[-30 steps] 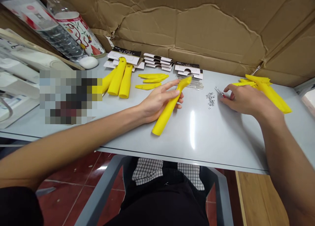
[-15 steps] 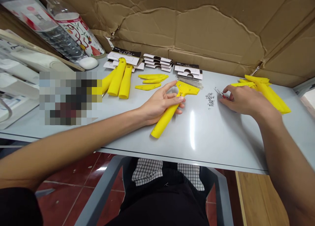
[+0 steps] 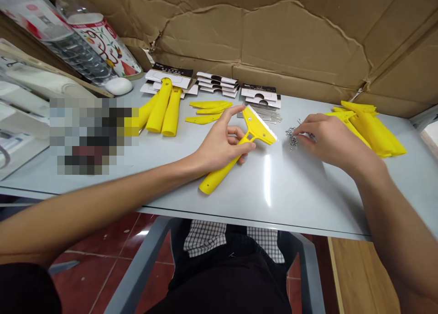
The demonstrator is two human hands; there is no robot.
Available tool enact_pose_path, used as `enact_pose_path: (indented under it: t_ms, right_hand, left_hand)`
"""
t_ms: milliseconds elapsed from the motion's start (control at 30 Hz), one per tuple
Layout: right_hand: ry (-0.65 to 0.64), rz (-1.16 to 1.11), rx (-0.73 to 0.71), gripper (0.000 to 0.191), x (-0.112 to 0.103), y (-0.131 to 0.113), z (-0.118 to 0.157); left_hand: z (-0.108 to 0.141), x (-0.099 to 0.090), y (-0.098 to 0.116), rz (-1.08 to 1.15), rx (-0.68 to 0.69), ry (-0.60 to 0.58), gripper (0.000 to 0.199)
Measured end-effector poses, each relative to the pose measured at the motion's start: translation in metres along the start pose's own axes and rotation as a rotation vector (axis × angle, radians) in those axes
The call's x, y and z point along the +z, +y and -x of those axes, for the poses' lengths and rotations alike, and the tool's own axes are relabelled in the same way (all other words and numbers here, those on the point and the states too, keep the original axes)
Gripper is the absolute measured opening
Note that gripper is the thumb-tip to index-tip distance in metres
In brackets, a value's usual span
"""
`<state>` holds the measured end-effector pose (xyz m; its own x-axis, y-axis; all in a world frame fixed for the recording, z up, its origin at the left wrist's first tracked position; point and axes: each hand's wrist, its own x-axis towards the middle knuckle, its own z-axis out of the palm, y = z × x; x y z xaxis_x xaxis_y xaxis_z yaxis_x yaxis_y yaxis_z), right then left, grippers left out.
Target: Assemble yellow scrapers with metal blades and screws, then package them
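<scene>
My left hand (image 3: 224,145) is closed around the yellow handle of a scraper (image 3: 221,175). The scraper's wide head points away to the right, with two small screws on its face and a pale strip along its far edge. My right hand (image 3: 330,133) is pinched at the edge of a pile of small silver screws (image 3: 290,136); whatever is between the fingertips is too small to make out. A thin metal tip (image 3: 299,121) shows just beyond those fingers, and the rest of that tool is mostly hidden by the hand.
Flat yellow pieces (image 3: 208,106), thin metal blades (image 3: 270,115) and folded cards (image 3: 262,94) lie along the back. Yellow handles (image 3: 159,108) rest at left; more yellow parts (image 3: 379,131) are heaped at right. Bottles (image 3: 102,40) stand back left before a cardboard wall (image 3: 290,40).
My right hand has moved left, its fingertips now at the screws. My left hand has turned the scraper, so the face of its head with screws now shows.
</scene>
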<state>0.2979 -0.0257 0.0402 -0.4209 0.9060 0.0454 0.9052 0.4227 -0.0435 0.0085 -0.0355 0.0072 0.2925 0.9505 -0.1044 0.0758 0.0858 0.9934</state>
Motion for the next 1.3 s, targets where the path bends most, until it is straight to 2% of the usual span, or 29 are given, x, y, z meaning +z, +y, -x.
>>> enact_pose_path:
  t_ms: [100,300,800,933,1033,1100,1200,1300]
  right_hand:
    - [-0.062,-0.004,-0.074,0.034,0.004,-0.002,-0.002]
    - [-0.080,0.016,-0.083,0.039,0.012,-0.001,-0.006]
    - [-0.035,0.050,-0.070,0.034,0.016,-0.012,-0.008]
    - [-0.009,0.018,-0.081,0.035,0.010,-0.006,-0.006]
    - [0.026,-0.056,-0.025,0.032,0.000,0.000,-0.002]
    - [-0.025,-0.099,0.001,0.027,-0.005,0.002,0.002]
    - [-0.137,-0.121,-0.041,0.026,-0.007,0.001,0.003]
    - [-0.169,-0.102,-0.080,0.028,-0.003,-0.003,0.002]
  left_hand:
    - [0.000,0.000,0.000,-0.034,0.012,0.003,0.097]
    - [0.001,-0.001,0.000,-0.036,0.023,0.007,0.099]
    - [0.000,-0.001,-0.004,-0.064,0.084,0.010,0.099]
    - [0.001,-0.001,-0.004,-0.024,0.064,0.023,0.103]
    - [0.000,-0.001,-0.004,0.021,0.053,0.054,0.105]
    - [0.000,-0.001,-0.003,0.048,0.051,0.078,0.106]
    - [-0.001,-0.001,-0.002,0.040,0.047,0.095,0.105]
    - [-0.001,0.000,-0.001,0.038,0.040,0.093,0.104]
